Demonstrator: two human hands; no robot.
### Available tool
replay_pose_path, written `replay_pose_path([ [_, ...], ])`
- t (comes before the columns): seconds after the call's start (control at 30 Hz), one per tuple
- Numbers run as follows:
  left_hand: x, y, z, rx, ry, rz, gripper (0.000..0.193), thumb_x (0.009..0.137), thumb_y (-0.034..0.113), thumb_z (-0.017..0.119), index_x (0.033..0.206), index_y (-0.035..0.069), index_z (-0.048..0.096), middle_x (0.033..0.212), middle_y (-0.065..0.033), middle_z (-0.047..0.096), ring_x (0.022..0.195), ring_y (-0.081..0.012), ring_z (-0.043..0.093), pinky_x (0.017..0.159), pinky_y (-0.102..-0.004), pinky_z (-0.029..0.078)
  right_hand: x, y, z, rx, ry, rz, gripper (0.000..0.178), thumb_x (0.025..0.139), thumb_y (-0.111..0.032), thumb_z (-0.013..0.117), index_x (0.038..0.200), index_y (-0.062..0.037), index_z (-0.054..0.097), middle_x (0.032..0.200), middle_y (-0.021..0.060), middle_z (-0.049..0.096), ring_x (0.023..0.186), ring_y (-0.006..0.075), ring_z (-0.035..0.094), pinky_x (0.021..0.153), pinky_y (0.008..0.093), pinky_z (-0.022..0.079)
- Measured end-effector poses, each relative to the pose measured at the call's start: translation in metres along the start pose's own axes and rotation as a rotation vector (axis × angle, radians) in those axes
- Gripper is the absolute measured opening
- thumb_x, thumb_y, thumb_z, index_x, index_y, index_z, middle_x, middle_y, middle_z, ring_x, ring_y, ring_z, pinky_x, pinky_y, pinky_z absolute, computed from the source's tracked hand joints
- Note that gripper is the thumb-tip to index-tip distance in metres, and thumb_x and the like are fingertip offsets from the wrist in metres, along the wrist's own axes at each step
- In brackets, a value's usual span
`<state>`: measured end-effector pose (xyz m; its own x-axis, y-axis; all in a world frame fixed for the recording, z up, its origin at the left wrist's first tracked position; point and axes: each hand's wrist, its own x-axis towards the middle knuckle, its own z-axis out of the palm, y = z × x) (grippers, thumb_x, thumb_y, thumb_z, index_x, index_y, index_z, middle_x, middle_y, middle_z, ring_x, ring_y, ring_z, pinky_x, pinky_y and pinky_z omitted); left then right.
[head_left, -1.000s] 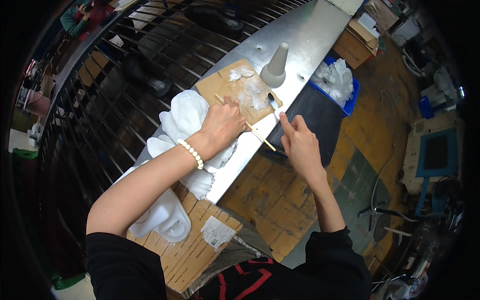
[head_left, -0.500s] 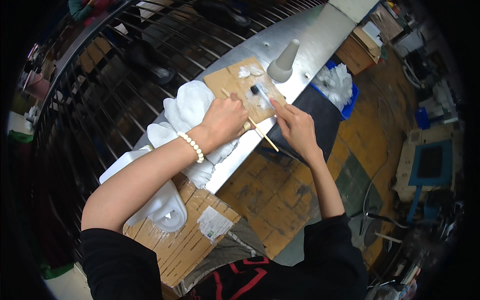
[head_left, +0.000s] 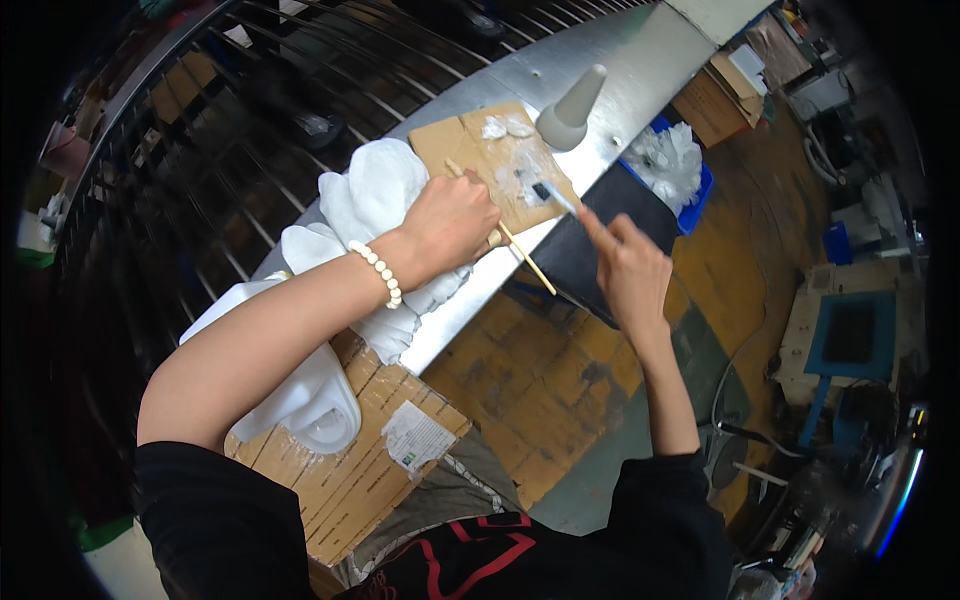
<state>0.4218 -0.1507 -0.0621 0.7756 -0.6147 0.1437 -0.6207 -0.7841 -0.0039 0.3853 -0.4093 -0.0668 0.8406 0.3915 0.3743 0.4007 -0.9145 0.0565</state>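
Observation:
My left hand (head_left: 450, 222) is closed around a thin wooden stick (head_left: 530, 262) at the near edge of a tan cardboard piece (head_left: 440, 145). In my right hand (head_left: 634, 272) is a slim, pale-handled tool with a black, brush-like tip (head_left: 541, 190), its index finger stretched along the handle. That tip is over the cardboard's right side, among white smears (head_left: 518, 170); whether it touches is unclear. White lumps (head_left: 507, 127) lie on the cardboard's far part. Soft white padded pieces (head_left: 375, 180) are piled beside my left hand and partly hidden by my forearm.
A grey cone (head_left: 572, 112) stands on the metal bench (head_left: 640, 75), just beyond the cardboard. Metal bars (head_left: 250, 190) run along the left. A white plastic container (head_left: 325, 405) sits on a cardboard box (head_left: 330, 495). A blue bin (head_left: 700, 195) of white material stands at the right.
My right hand has moved right and toward me, drawing the black tip toward the cardboard's right edge. My left hand stays nearly in place, still closed on the stick.

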Motion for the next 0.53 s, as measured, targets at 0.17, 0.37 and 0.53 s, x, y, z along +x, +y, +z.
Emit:
replay_pose_path([
  [0.17, -0.002, 0.001, 0.0, -0.024, 0.006, -0.01, 0.042, 0.082, 0.041, 0.074, 0.071, 0.0, 0.075, 0.07, -0.018, 0.067, 0.076, -0.0278, 0.07, 0.059, -0.0375, 0.056, 0.029, 0.009, -0.017, -0.146, 0.242, 0.123, 0.047, 0.084, -0.004, 0.069, 0.126, -0.024, 0.072, 0.089, 0.0006, 0.058, 0.08, 0.0165, 0.06, 0.064, 0.0332, 0.051],
  [0.37, -0.001, 0.0, -0.003, -0.017, -0.006, -0.021, 0.047, 0.086, 0.039, 0.072, 0.08, -0.008, 0.071, 0.084, -0.0272, 0.067, 0.066, -0.0314, 0.07, 0.057, -0.0382, 0.057, 0.031, -0.011, 0.012, 0.275, 0.198, -0.004, 0.041, 0.087, -0.004, 0.067, 0.126, -0.0153, 0.071, 0.085, 0.0067, 0.056, 0.063, 0.0218, 0.062, 0.057, 0.0374, 0.053],
  [0.53, 0.0, 0.002, -0.004, 0.092, -0.073, -0.026, 0.037, 0.081, 0.035, 0.075, 0.073, -0.002, 0.075, 0.082, -0.0231, 0.071, 0.083, -0.031, 0.073, 0.06, -0.0368, 0.058, -0.003, -0.016, 0.05, 0.231, 0.067, -0.011, 0.05, 0.082, -0.001, 0.07, 0.131, -0.0108, 0.067, 0.084, 0.0079, 0.052, 0.06, 0.0207, 0.063, 0.052, 0.0363, 0.052],
])
